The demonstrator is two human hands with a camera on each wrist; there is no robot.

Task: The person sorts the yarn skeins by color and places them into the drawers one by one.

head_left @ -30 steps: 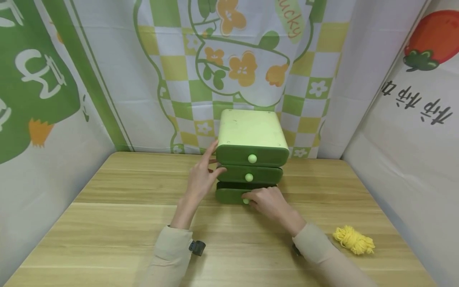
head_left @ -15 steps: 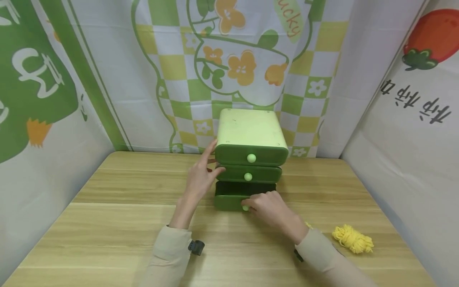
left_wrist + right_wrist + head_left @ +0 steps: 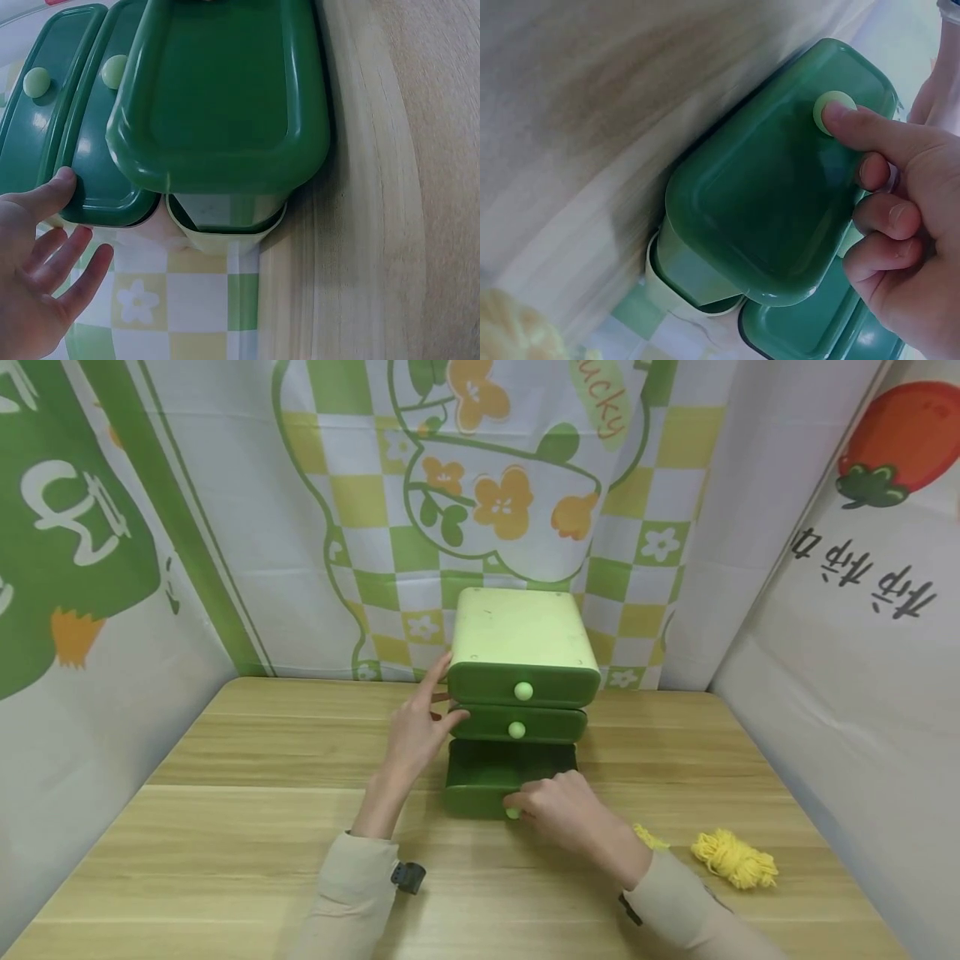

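Observation:
A small drawer cabinet [image 3: 525, 627] with a pale green shell and three dark green drawers stands on the table. Its bottom drawer [image 3: 472, 802] is pulled well out, and the green inside shows. My right hand [image 3: 570, 810] pinches the round pale green knob [image 3: 821, 114] of that drawer, thumb on one side of it, the other fingers curled. At the cabinet's left side is my left hand [image 3: 416, 731]; its thumb touches the corner of the middle drawer [image 3: 105, 161], while the fingers reach back along the side. The top drawer [image 3: 487, 683] is closed.
A bundle of yellow yarn [image 3: 735, 860] lies on the wooden table [image 3: 262, 860] at the right. More yellow strands [image 3: 649, 837] show beside the right forearm. Behind the cabinet hangs a patterned cloth [image 3: 427, 527]; cloth also covers both sides.
The bottom drawer has slid out toward me, from slightly open to well out, with my right hand moving back on its knob. My left hand has stayed at the cabinet's side.

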